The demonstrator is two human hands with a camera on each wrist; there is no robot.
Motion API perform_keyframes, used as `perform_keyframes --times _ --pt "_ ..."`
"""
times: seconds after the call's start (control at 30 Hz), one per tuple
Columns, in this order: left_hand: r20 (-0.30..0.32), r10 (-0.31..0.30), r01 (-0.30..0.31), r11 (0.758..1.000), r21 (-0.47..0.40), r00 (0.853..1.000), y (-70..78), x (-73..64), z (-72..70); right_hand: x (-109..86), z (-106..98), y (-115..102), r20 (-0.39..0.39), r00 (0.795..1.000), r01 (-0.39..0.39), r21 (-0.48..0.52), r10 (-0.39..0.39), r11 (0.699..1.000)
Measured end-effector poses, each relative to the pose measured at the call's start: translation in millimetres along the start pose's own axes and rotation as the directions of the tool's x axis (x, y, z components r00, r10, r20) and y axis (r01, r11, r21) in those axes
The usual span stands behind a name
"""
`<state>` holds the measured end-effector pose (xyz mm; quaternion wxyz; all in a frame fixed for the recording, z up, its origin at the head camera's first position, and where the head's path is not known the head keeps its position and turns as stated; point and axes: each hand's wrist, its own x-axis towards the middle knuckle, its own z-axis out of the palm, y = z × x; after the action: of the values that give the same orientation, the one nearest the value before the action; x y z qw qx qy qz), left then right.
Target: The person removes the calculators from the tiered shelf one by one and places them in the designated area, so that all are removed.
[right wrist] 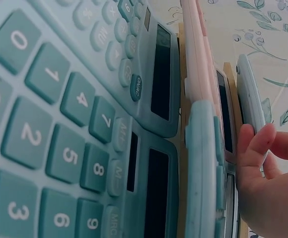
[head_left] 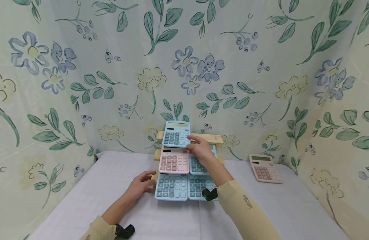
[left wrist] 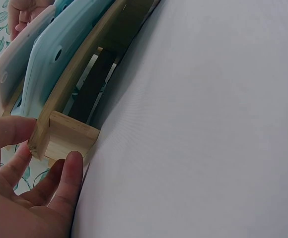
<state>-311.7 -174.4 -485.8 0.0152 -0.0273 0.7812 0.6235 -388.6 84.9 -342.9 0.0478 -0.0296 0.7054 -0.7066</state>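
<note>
A tiered wooden rack (head_left: 206,137) stands on the table, bearing several calculators that lean on its steps. On the top step is a light blue calculator (head_left: 172,136); my right hand (head_left: 199,150) pinches its lower right edge. The right wrist view shows the fingertips at the rim of that calculator (right wrist: 251,94). Below it sit a pink calculator (head_left: 174,161) and a blue one (head_left: 196,165), partly behind my right hand and wrist. Two more blue calculators fill the bottom step. My left hand (head_left: 139,185) holds the left end of the rack's lowest step (left wrist: 72,136), fingers around the wood.
To the right, a separate pink calculator (head_left: 265,169) lies on the white tablecloth (head_left: 118,166). A flower-patterned curtain (head_left: 121,50) hangs close behind the rack and along both sides. My right forearm crosses in front of the rack's right side.
</note>
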Motion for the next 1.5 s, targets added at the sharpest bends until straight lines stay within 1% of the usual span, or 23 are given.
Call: perform_keyframes --times 0.23,0.47,0.63,0.8,1.07,1.3,1.5 --pt "0.006 0.001 -0.001 1.0 0.0 1.0 0.5 0.4 0.4 -1.5 -1.3 0.7 -0.011 1.0 -0.008 0.015 0.008 1.0" --pt "0.006 0.004 -0.004 1.0 -0.004 1.0 1.8 0.4 0.0 -1.5 -0.7 -0.8 -0.04 0.999 -0.013 0.074 0.016 0.997" --pt "0.007 0.004 -0.003 1.0 -0.008 1.0 1.9 0.8 -0.4 -2.0 -1.3 -0.8 -0.049 0.999 -0.009 0.089 0.013 0.996" --pt "0.005 0.004 -0.004 1.0 -0.003 1.0 1.4 0.8 -0.5 -2.9 -3.0 -0.8 -0.023 1.0 -0.001 0.106 0.004 0.994" --pt "0.007 0.009 -0.009 1.0 -0.006 1.0 0.6 -0.3 -0.8 -5.3 -2.5 -1.3 0.024 1.0 0.007 0.069 -0.009 0.998" --pt "0.013 0.012 -0.012 1.0 -0.011 1.0 0.3 -1.4 -0.6 -5.8 -3.9 -0.1 0.026 1.0 0.006 0.086 -0.008 0.996" --pt "0.01 0.012 -0.012 1.0 -0.011 1.0 -0.6 -0.6 -0.2 -6.6 -7.0 0.5 0.044 0.999 0.008 0.115 -0.014 0.993"
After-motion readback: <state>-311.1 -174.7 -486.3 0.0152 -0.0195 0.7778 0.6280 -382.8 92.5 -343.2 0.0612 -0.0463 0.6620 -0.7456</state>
